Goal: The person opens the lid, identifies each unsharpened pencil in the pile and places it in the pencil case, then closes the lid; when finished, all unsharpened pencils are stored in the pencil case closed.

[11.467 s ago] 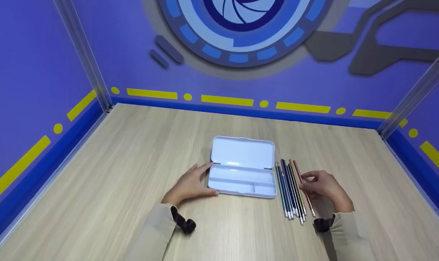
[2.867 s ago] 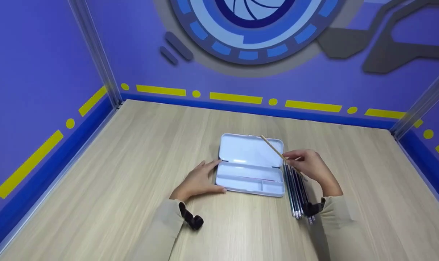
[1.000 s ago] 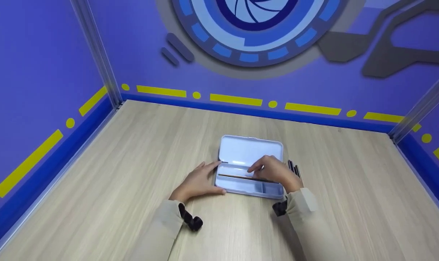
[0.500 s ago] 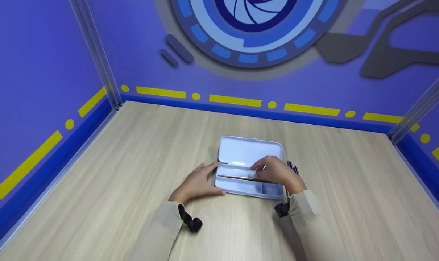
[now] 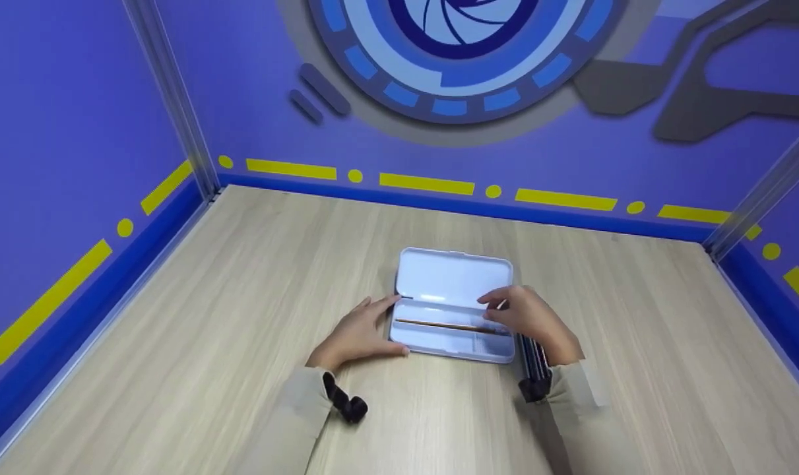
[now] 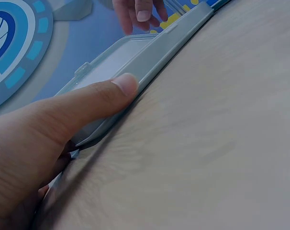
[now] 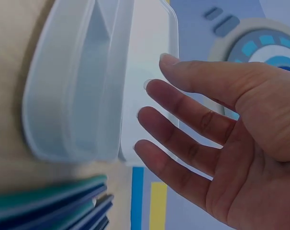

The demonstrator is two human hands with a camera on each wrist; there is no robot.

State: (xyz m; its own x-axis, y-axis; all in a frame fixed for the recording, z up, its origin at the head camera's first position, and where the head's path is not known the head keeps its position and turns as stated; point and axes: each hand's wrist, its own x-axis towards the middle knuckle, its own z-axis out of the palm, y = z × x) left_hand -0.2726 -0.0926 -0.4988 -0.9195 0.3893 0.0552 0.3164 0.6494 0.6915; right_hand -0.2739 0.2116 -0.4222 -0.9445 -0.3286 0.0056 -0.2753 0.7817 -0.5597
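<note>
An open white pencil case (image 5: 455, 277) lies on the table, its lid folded back. My left hand (image 5: 356, 335) grips the case's left end; in the left wrist view the thumb (image 6: 102, 98) presses its front side. A yellowish pencil (image 5: 439, 324) lies lengthwise in the case. My right hand (image 5: 528, 316) hovers over the case's right end, and in the right wrist view the hand (image 7: 221, 124) holds nothing, its fingers loosely bent. Dark pencils (image 5: 532, 359) lie beside the case's right end, partly hidden under the right hand; the right wrist view shows several pencils (image 7: 54, 203).
The wooden table (image 5: 274, 251) is bounded by blue printed walls (image 5: 293, 138) at the back and sides. Metal posts (image 5: 175, 99) stand in the corners. Black wrist cameras (image 5: 350, 406) are strapped over both light sleeves.
My right hand took a yellowish pencil from the pile to the case, let go of it there, and has moved right and up from it. My left hand stays at the case.
</note>
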